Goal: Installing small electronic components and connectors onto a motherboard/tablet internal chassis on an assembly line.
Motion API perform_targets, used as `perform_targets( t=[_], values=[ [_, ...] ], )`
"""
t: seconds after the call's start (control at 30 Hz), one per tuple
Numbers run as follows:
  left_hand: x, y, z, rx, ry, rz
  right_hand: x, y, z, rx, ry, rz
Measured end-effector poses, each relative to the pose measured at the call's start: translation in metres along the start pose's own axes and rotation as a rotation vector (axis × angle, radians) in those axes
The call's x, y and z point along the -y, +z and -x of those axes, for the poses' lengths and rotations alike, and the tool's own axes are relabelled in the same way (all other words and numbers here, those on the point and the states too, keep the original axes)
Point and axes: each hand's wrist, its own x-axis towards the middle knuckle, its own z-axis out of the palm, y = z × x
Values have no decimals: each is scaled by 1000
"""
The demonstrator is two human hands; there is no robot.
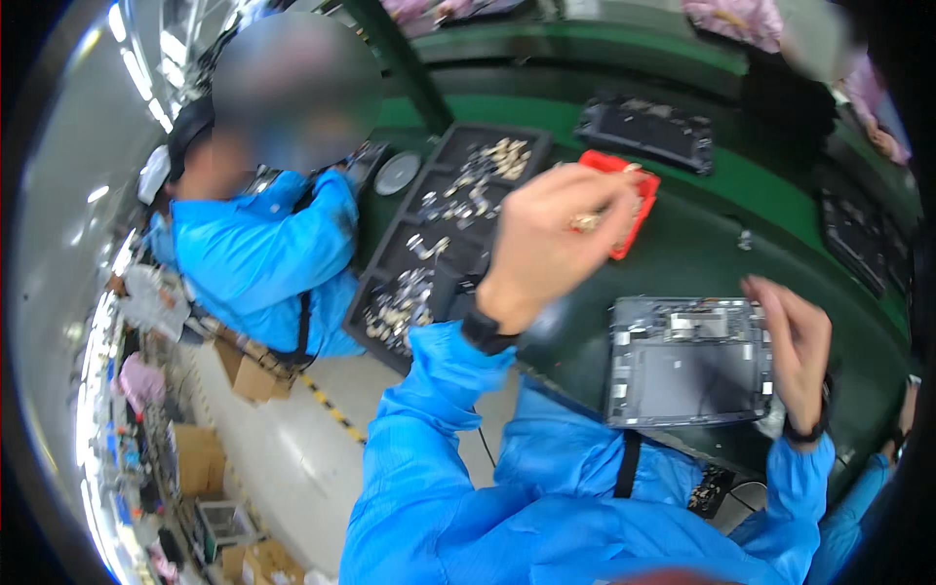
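The left hand (546, 239) is raised above the green table (702, 244), its fingers curled and pinched on a small gold-coloured part (585, 222). A red tray (634, 210) lies just beyond it, at two o'clock. The right hand (799, 341) rests with loosely bent fingers, gripping nothing, against the three o'clock edge of a grey device frame (687, 361) lying flat on the table. At ten o'clock of the frame sits a black compartment tray (444, 234) of metal parts, beside a co-worker (263, 253) in blue.

My head camera is looking steeply down, close over my hands, facing the green bench (702, 244) filling the frame's upper right.
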Motion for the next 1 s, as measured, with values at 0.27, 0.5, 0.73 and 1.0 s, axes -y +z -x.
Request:
perform_targets(
  t=[0.27, 0.5, 0.73, 1.0],
  values=[
    [-41, 130, -61, -56, 210, 332, 16, 6, -89, -388, -181, -435],
    [-16, 137, -76, 8, 106, 420, 4, -14, -108, -437, -223, -300],
    [-2, 131, -76, 41, 50, 370, 7, -11, -102, -315, -131, -236],
    [-3, 122, -75, 149, -45, 485, 8, -9, -98, -263, -175, -252]
  ],
)
